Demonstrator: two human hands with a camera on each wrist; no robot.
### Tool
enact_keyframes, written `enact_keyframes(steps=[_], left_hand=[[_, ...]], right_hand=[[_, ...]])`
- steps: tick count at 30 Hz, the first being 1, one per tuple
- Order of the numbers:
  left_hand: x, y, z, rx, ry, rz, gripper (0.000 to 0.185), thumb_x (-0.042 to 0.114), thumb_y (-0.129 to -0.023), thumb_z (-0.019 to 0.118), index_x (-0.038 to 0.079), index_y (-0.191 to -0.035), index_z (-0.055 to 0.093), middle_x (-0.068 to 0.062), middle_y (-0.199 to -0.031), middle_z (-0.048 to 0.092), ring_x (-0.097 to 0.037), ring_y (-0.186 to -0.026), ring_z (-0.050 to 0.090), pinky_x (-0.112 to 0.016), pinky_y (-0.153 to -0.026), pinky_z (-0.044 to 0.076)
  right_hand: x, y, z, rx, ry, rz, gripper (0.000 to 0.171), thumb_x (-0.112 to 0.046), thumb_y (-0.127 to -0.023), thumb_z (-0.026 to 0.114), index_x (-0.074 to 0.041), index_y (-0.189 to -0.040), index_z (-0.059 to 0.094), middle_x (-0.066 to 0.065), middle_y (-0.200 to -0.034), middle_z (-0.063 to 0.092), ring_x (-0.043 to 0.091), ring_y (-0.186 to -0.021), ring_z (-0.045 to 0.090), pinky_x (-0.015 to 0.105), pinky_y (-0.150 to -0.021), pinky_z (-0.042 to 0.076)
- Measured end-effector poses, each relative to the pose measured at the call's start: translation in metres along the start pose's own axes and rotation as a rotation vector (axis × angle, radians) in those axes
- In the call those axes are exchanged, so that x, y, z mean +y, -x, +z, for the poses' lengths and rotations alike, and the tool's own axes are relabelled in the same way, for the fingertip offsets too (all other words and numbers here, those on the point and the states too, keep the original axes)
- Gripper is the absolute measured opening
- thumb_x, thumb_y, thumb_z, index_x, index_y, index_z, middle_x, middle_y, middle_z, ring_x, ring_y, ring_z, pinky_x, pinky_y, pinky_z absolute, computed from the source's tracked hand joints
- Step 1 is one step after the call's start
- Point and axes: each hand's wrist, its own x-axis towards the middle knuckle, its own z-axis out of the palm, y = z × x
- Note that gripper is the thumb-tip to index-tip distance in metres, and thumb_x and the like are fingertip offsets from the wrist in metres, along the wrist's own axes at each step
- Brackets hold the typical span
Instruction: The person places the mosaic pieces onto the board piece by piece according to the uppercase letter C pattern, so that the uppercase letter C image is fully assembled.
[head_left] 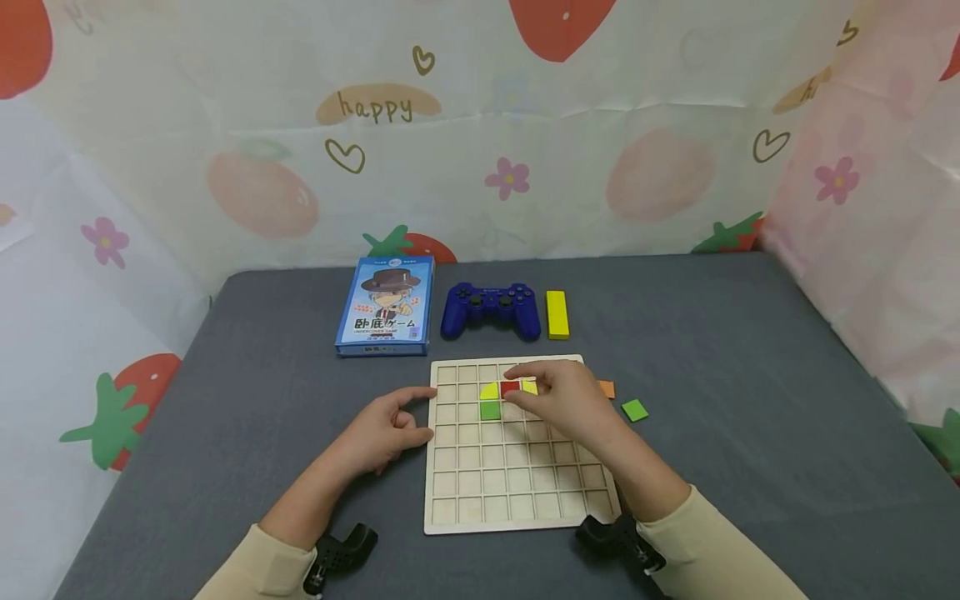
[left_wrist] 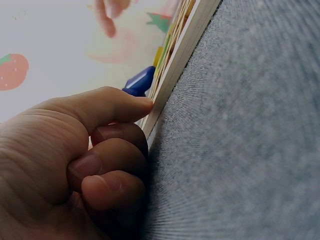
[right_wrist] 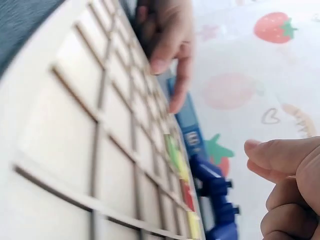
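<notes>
A wooden grid board (head_left: 517,492) lies flat on the grey table. Its upper rows hold a yellow quarter-circle tile (head_left: 490,390), a red tile (head_left: 510,387), a yellow tile (head_left: 529,386) and a green tile (head_left: 490,410). My right hand (head_left: 558,400) hovers over the red and yellow tiles with its fingers (right_wrist: 280,160) loosely curled, and nothing shows in them. My left hand (head_left: 390,433) rests on the table at the board's left edge (left_wrist: 172,65). Its index fingertip (left_wrist: 142,104) touches that edge and its other fingers are curled under.
An orange tile (head_left: 607,389) and a green tile (head_left: 634,409) lie loose on the table right of the board. Behind the board stand a blue card box (head_left: 386,306), a blue game controller (head_left: 491,310) and a yellow block (head_left: 557,314). Printed cloth walls surround the table.
</notes>
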Motion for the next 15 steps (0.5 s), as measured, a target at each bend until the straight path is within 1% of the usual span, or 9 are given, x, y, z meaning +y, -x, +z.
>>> enact_keyframes(steps=[3,9,15], left_hand=[[0.000,0.000,0.000,-0.005,0.001,0.008,0.062,0.012,-0.094,0.074,0.007,-0.150,0.048,0.001,-0.059,0.049,-0.011,-0.038,0.032,-0.028,-0.037,0.030],[0.000,-0.001,0.000,-0.003,0.006,-0.008,0.062,0.011,-0.093,0.074,0.008,-0.150,0.049,0.002,-0.059,0.049,-0.010,-0.038,0.033,-0.027,-0.037,0.030],[0.000,-0.001,0.000,0.002,-0.005,-0.013,0.062,0.011,-0.094,0.074,0.009,-0.151,0.048,0.002,-0.059,0.048,-0.011,-0.038,0.033,-0.026,-0.037,0.030]], right_hand=[[-0.005,0.004,-0.012,0.015,-0.037,0.006,0.031,-0.028,-0.092,0.080,-0.016,-0.121,0.078,-0.004,-0.056,0.038,0.013,-0.048,0.031,0.027,-0.048,0.025],[-0.013,0.010,-0.036,0.054,-0.096,0.007,0.030,-0.025,-0.093,0.079,-0.017,-0.121,0.077,-0.002,-0.056,0.034,0.015,-0.048,0.029,0.029,-0.049,0.028],[-0.014,0.016,-0.063,0.088,-0.161,0.058,0.034,-0.024,-0.092,0.080,-0.016,-0.125,0.076,0.000,-0.058,0.033,0.016,-0.049,0.029,0.031,-0.050,0.029]])
